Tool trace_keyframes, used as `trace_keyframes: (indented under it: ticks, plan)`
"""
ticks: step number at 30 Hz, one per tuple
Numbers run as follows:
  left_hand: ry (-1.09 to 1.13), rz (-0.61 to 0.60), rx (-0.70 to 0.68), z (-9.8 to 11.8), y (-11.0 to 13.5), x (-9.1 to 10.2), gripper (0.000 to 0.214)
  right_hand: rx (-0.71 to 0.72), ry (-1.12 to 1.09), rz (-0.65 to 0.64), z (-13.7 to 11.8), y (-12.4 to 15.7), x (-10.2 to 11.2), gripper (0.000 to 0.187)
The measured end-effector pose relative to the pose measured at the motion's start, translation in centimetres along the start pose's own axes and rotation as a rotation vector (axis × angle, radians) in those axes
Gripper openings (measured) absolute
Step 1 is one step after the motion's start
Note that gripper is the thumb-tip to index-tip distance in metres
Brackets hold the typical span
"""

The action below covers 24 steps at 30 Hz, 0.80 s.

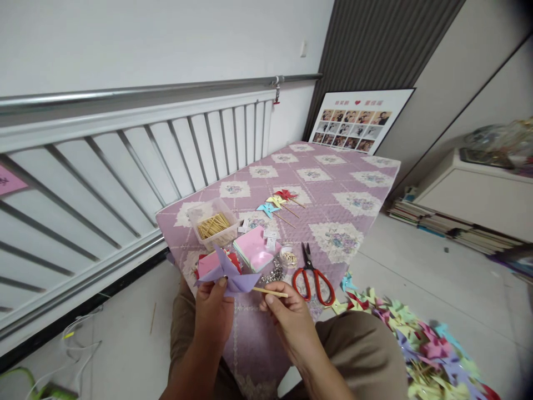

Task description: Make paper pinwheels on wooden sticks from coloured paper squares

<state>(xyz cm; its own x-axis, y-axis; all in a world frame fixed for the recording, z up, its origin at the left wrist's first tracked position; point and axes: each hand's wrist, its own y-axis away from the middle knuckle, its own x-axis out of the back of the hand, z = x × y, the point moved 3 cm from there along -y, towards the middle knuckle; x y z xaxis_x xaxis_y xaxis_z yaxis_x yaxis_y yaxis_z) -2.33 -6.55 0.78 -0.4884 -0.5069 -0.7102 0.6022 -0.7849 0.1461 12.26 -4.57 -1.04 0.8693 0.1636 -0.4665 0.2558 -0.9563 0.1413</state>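
Observation:
A purple paper pinwheel (239, 283) is in front of me, with a wooden stick (266, 291) running from it to the right. My left hand (214, 311) pinches the pinwheel near its centre, where a small dark spot shows. The stick's free end is between the fingers of my right hand (289, 314). Just beyond them lie stacks of coloured paper, one with pink paper (252, 247) on top, another pink and red (210, 265). Small shiny metal pieces (273, 272) sit beside a small round tub (288, 256) of pale pieces. Red-handled scissors (312, 278) lie to the right.
A clear plastic box (195, 214) of wooden sticks stands at the table's left. Three finished pinwheels (275, 202) lie farther back on the patterned tablecloth (333, 216). Many pinwheels (433, 350) are heaped on the right. A white radiator (166, 150) borders the left side.

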Motion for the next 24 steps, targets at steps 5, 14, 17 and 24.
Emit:
trace_keyframes:
  ticks: [5, 14, 17, 24]
  plan:
    - [0.044, -0.073, 0.183, -1.2, 0.6, 0.0, 0.018, 0.189, 0.102, 0.070, -1.0, -0.6, 0.1, 0.016]
    - [0.078, -0.121, 0.347, -1.8, 0.1, 1.8, 0.018, 0.181, 0.197, 0.084, -2.9, -1.3, 2.5, 0.019]
    - [0.110, -0.190, 0.419, -1.7, 0.1, 1.4, 0.019, 0.056, 0.174, 0.037, -1.8, -1.1, 1.9, 0.024]
    - [0.143, -0.434, 0.519, -1.8, 0.8, 0.0, 0.022, -0.030, 0.245, -0.003, -1.1, -0.5, 0.5, 0.033]
